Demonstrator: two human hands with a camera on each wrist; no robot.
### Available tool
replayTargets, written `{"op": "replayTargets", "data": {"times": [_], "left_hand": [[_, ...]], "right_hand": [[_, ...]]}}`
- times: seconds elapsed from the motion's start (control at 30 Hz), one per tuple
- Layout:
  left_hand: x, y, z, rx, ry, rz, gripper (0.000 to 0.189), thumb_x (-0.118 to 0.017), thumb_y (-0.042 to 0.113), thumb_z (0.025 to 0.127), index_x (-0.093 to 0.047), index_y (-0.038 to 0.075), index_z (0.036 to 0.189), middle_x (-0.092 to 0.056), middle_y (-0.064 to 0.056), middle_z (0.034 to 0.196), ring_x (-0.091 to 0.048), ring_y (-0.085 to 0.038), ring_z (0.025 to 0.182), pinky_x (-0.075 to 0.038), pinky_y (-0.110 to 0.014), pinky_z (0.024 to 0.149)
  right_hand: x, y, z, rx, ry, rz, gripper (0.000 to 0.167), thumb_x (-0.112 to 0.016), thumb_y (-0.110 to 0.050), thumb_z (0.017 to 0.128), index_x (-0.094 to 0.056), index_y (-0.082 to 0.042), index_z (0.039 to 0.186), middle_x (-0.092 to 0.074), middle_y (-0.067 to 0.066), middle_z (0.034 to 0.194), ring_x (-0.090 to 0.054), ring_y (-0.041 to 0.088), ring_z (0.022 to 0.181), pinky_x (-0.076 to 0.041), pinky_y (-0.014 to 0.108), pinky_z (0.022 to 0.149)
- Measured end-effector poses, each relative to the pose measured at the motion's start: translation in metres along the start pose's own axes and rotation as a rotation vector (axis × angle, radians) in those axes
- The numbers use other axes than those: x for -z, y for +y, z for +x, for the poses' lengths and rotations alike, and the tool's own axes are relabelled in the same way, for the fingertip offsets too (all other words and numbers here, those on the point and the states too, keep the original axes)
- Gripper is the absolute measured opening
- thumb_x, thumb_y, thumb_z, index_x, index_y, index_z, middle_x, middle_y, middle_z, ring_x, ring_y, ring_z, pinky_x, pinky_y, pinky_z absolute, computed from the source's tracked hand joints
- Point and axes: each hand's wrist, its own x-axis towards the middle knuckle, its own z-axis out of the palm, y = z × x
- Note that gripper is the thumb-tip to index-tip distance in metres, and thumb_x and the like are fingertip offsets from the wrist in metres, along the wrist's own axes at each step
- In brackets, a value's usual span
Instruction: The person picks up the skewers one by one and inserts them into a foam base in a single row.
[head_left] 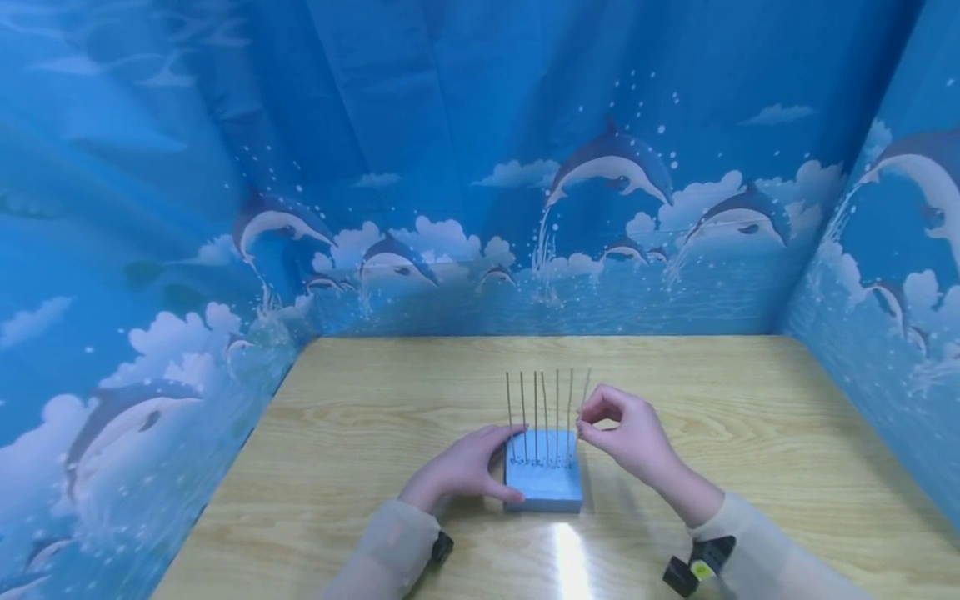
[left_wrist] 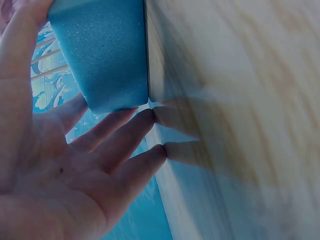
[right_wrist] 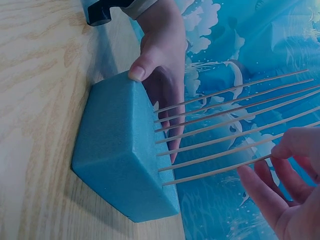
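Observation:
A blue foam block (head_left: 543,487) lies on the wooden table with a row of several thin wooden sticks (head_left: 536,408) standing up from its top. My left hand (head_left: 465,462) grips its left side, the thumb at the near corner and the fingers round the far one. In the left wrist view, some fingertips (left_wrist: 159,150) touch the tabletop. Thumb and fingertips of my right hand (head_left: 630,433) pinch the rightmost stick (right_wrist: 205,175) partway up. That stick leans slightly right, its lower end at the foam's top face in the right wrist view.
The light wooden table (head_left: 360,400) spreads around the block on all sides. Blue curtains (head_left: 435,100) printed with dolphins hang behind it and along both sides. A black device (head_left: 701,567) is strapped at the right wrist.

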Motion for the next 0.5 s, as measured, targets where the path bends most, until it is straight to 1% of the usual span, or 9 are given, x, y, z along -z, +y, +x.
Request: {"op": "replayTargets", "data": {"times": [0.1, 0.23, 0.33, 0.5], "left_hand": [[-0.0001, 0.0002, 0.0004, -0.006, -0.003, 0.006, 0.109, -0.085, 0.057, 0.065, -0.032, 0.028, 0.155, -0.042, -0.001, 0.156, -0.041, -0.024, 0.142, -0.034, -0.049, 0.118], [-0.0009, 0.0004, 0.0007, -0.008, -0.006, 0.002, 0.109, -0.085, 0.057, 0.065, -0.032, 0.028, 0.155, -0.042, -0.001, 0.156, -0.041, -0.024, 0.142, -0.034, -0.049, 0.118], [-0.0011, 0.0003, 0.0002, -0.006, -0.004, -0.004, 0.109, -0.085, 0.057, 0.065, -0.032, 0.029, 0.155, -0.042, -0.001, 0.156, -0.041, -0.024, 0.142, -0.034, -0.049, 0.118], [-0.0014, -0.0002, -0.0004, -0.006, 0.002, 0.004, 0.108, -0.085, 0.057, 0.065, -0.032, 0.028, 0.154, -0.043, -0.001, 0.155, -0.042, -0.025, 0.142, -0.034, -0.049, 0.118]], "right_hand": [[0.0005, 0.0002, 0.0004, 0.007, -0.006, -0.013, 0.012, -0.072, 0.000, 0.082, -0.066, -0.009, 0.088, -0.072, 0.004, 0.093, -0.068, 0.016, 0.089, -0.061, 0.034, 0.081], [0.0011, 0.0007, 0.0014, 0.020, -0.012, -0.027, 0.013, -0.071, 0.001, 0.081, -0.066, -0.011, 0.085, -0.072, 0.003, 0.090, -0.067, 0.016, 0.088, -0.060, 0.043, 0.086], [0.0007, 0.0004, 0.0025, 0.025, -0.016, -0.036, 0.015, -0.071, 0.001, 0.080, -0.065, -0.012, 0.083, -0.071, 0.002, 0.088, -0.067, 0.015, 0.087, -0.059, 0.048, 0.089], [-0.0005, -0.0012, 0.0036, 0.029, -0.023, -0.046, 0.015, -0.071, 0.001, 0.080, -0.065, -0.012, 0.083, -0.071, 0.001, 0.087, -0.067, 0.015, 0.087, -0.058, 0.047, 0.091]]}}
